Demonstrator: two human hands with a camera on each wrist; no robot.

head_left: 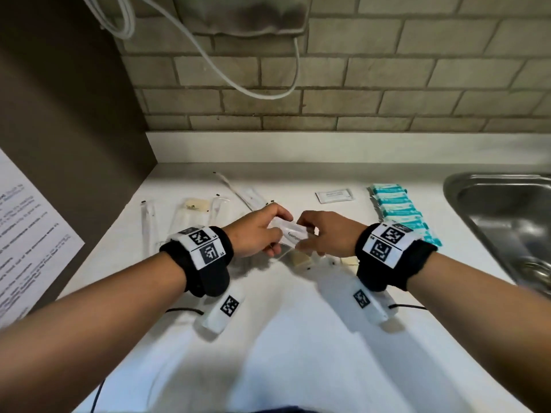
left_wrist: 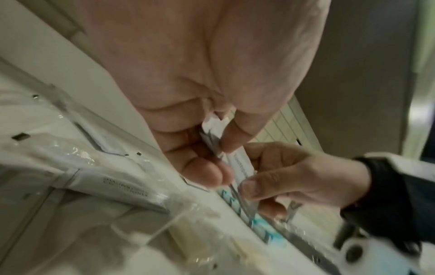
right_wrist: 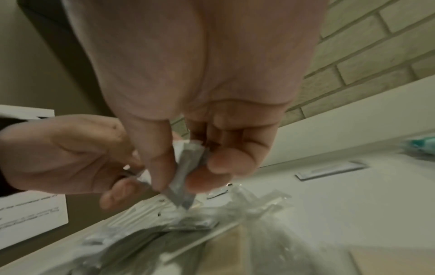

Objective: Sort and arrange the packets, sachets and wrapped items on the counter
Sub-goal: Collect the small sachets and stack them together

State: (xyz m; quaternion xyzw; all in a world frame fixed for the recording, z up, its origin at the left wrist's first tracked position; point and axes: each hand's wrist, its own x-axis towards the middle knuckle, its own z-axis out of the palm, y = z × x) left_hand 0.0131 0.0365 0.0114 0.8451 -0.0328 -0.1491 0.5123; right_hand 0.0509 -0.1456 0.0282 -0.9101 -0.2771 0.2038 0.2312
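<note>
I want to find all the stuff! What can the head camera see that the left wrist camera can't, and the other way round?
Only the head view shows the sink, the white cable on the brick wall and the printed paper. Only the left wrist view shows the left hand's fingertips pinching from underneath. Both show the left hand and right hand holding the white sachet, and the teal packets.
</note>
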